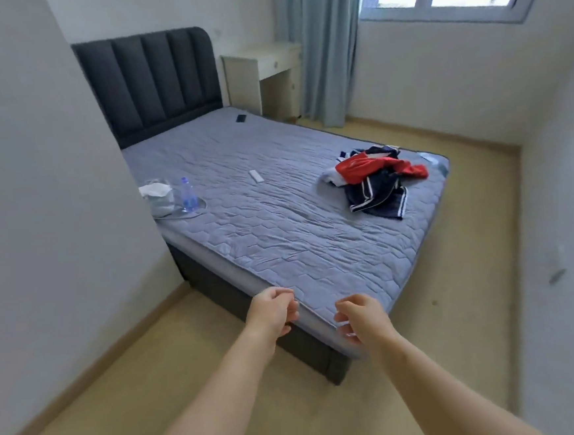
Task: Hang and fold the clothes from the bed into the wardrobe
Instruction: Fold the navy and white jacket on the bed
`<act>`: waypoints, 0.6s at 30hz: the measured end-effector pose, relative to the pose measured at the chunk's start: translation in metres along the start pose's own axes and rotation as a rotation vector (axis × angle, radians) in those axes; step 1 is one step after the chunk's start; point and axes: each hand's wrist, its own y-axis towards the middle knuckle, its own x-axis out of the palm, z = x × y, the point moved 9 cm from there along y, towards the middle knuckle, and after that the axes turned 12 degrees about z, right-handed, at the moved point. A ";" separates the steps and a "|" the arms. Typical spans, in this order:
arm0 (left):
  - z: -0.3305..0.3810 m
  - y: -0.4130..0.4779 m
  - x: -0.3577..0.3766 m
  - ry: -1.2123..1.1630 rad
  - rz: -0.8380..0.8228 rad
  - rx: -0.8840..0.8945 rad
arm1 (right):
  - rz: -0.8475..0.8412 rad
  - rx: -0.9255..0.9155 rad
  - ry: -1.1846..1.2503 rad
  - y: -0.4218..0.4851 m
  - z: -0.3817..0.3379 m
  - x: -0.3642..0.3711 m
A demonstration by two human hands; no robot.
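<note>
Desk: Clothes first. Where do they lie?

Photographer: The sportswear heap (375,183), red, navy and white, sits on the quilted grey bed (281,245), right of centre in the frame and close to the mattress's far side edge. It looks dropped rather than laid out, so each piece probably needs separating before hanging or folding.

Desk: And the hands?

Photographer: At lower centre, the left hand (274,312) and the right hand (360,318) reach forward over the bed's near corner. Their fingers are loosely curled and hold nothing, well apart from the heap. I read it as an approach, arms out ready to gather.

Desk: Anything else?

Photographer: A water bottle (188,196) stands just beside a white bag (158,198) at the bed's left edge, and a white remote (256,176) lies mid-mattress. All three are clear of the heap. No wardrobe is in view.
</note>
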 end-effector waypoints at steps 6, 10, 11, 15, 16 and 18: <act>0.032 0.050 0.149 0.087 -0.144 -0.032 | 0.118 0.094 0.118 0.111 0.010 -0.088; 0.058 0.081 0.257 0.076 -0.150 -0.077 | 0.130 0.145 0.165 0.200 0.003 -0.149; 0.064 0.085 0.283 0.068 -0.147 -0.102 | 0.124 0.158 0.167 0.220 -0.001 -0.164; 0.086 0.108 0.370 0.046 -0.145 -0.172 | 0.146 0.181 0.156 0.297 -0.019 -0.220; 0.095 0.117 0.386 0.048 -0.141 -0.172 | 0.148 0.190 0.148 0.314 -0.024 -0.230; 0.113 0.138 0.414 0.053 -0.123 -0.164 | 0.137 0.214 0.153 0.348 -0.033 -0.242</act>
